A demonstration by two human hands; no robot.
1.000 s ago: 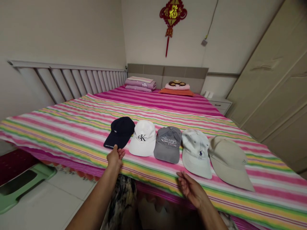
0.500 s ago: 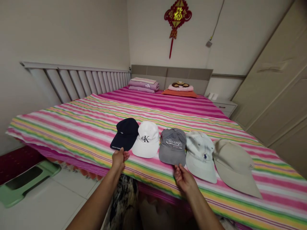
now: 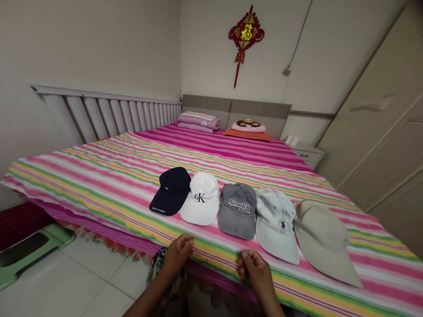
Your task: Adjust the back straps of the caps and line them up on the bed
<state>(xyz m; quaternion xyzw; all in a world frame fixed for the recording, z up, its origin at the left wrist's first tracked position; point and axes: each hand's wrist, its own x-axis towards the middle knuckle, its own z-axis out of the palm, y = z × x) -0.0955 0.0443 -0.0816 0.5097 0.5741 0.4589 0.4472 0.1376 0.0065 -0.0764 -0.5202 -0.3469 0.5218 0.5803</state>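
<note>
Several caps lie in a row on the striped bed sheet (image 3: 109, 167): a navy cap (image 3: 171, 191), a white cap (image 3: 201, 198) with black letters, a grey cap (image 3: 238, 210), a pale cap (image 3: 276, 224) and a beige cap (image 3: 322, 240). My left hand (image 3: 178, 253) is at the bed's front edge below the white cap, fingers curled in. My right hand (image 3: 253, 266) is below the grey cap, fingers also curled. Neither hand touches a cap, and I see nothing in either.
Folded bedding (image 3: 198, 122) and a pillow with a toy (image 3: 248, 128) sit by the headboard. A nightstand (image 3: 307, 154) and wardrobe (image 3: 380, 114) stand at the right. A green stool (image 3: 29, 251) is on the floor at left. A red knot ornament (image 3: 246, 35) hangs on the wall.
Both hands drew back from the caps' brims toward the bed's front edge and curled their fingers. The caps have not moved.
</note>
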